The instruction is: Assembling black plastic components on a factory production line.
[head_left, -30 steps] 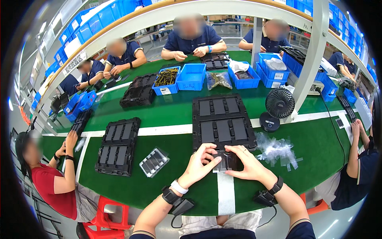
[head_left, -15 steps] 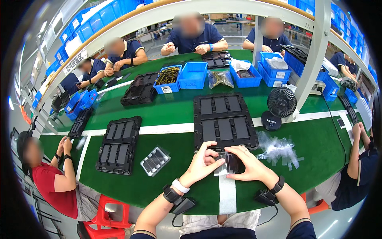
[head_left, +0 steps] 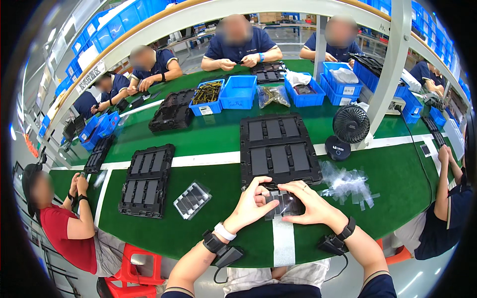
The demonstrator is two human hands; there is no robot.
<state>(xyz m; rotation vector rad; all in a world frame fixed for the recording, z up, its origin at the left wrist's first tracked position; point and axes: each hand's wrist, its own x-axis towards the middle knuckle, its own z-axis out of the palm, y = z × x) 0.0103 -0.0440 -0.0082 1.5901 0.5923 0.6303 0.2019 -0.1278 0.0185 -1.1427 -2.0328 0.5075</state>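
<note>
Between my two hands, at the near middle of the table, is a thin dark rectangular panel (head_left: pixel 287 204) with clear film on it. My left hand (head_left: pixel 252 202) grips the left edge, thumb against the panel and fingers curled behind. On the opposite side, my right hand (head_left: pixel 314 205) curves round the panel, its thumb at the near edge and its index finger at the far edge. Just beyond my hands lies a black compartment tray (head_left: pixel 247 147) holding several dark flat panels. The hidden fingertips leave the exact contact unclear.
To the left are another black tray (head_left: pixel 160 180) of panels and a clear sheet with dark strips (head_left: pixel 192 200). Crumpled clear film (head_left: pixel 348 183) and a small black fan (head_left: pixel 351 124) are on the right. Blue bins (head_left: pixel 238 92) stand farther back, with co-workers around the table.
My hands stay nearly in place round the panel, which has tilted slightly. Across the table, a co-worker's hands have come closer together and lower.
</note>
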